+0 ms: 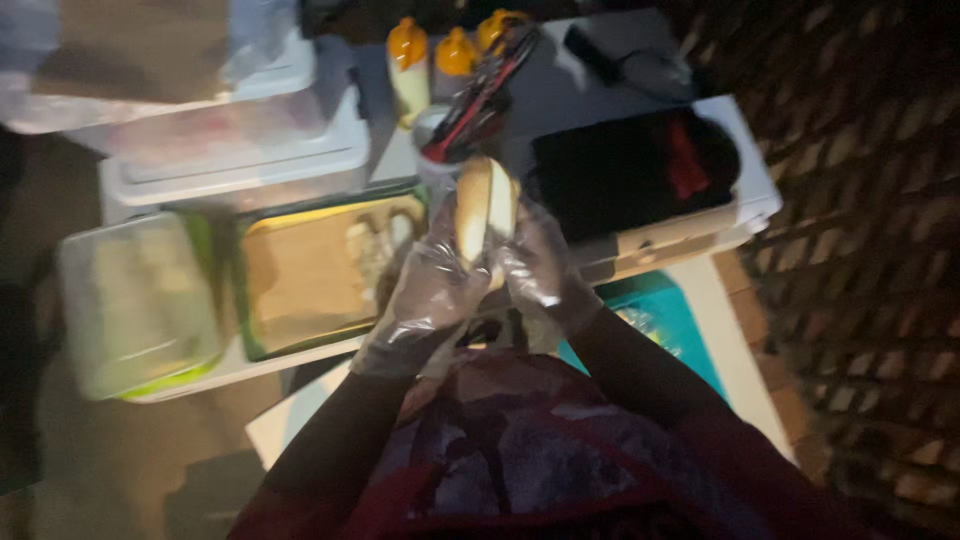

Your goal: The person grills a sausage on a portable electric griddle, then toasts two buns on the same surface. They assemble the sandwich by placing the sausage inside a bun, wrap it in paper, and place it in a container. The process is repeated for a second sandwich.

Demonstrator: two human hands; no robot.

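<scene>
Together, the gloved left hand (428, 285) and right hand (538, 262) clasp a split bread roll (485, 208), each grip closed around it.

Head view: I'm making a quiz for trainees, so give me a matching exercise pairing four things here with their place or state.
Things:
1. bread roll
2. squeeze bottles
3. clear lidded tub
4. tongs

Places or states:
A. far edge of the table, orange-capped
B. held upright in both gloved hands
C. left end of the table, lid closed
D. lying just beyond the roll, red and black

Pairs: 1-B, 2-A, 3-C, 4-D
</scene>
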